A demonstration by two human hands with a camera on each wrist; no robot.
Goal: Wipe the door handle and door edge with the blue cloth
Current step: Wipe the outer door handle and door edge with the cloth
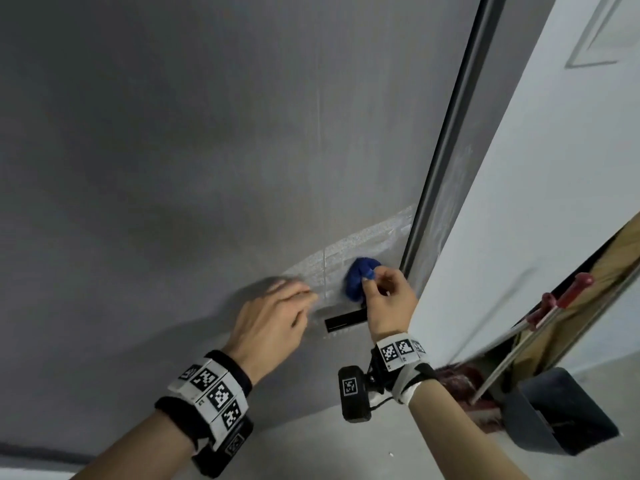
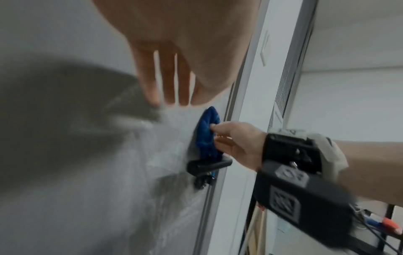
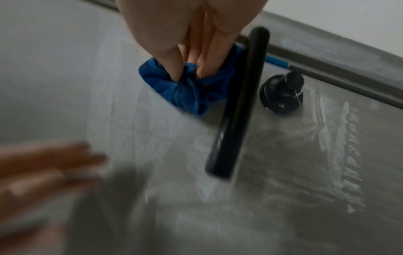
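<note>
The right hand (image 1: 388, 299) is pinching the bunched cloth (image 1: 358, 278) at the handle's (image 1: 346, 320) twelve o'clock; better wrapping it round. The left hand (image 1: 273, 320) is lying released on the door (image 1: 207, 150).

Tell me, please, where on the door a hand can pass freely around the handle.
Free: the door face left of the left hand. Crowded: between the black handle and the door edge, where the right hand pinches the blue cloth.
</note>
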